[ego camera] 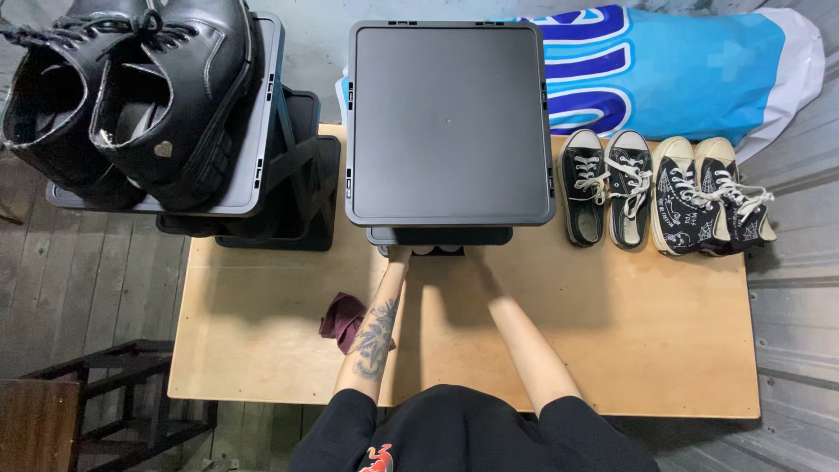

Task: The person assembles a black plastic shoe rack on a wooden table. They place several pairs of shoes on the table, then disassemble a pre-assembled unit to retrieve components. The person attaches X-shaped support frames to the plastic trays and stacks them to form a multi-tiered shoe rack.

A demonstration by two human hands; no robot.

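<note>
Below, both arms under grey rack [450,122]

One package in view: soft plastic bag [682,74], sky blue with a white edge and large white-and-dark-blue lettering, lying on its side just behind the wooden board [612,350], at the board's far right. Partly hidden by grey tray [450,122]. No screens or signs

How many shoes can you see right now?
6: two black leather lace-up shoes on the left rack; two black canvas sneakers and two patterned black sneakers on the board, right. Others may be hidden.
</note>
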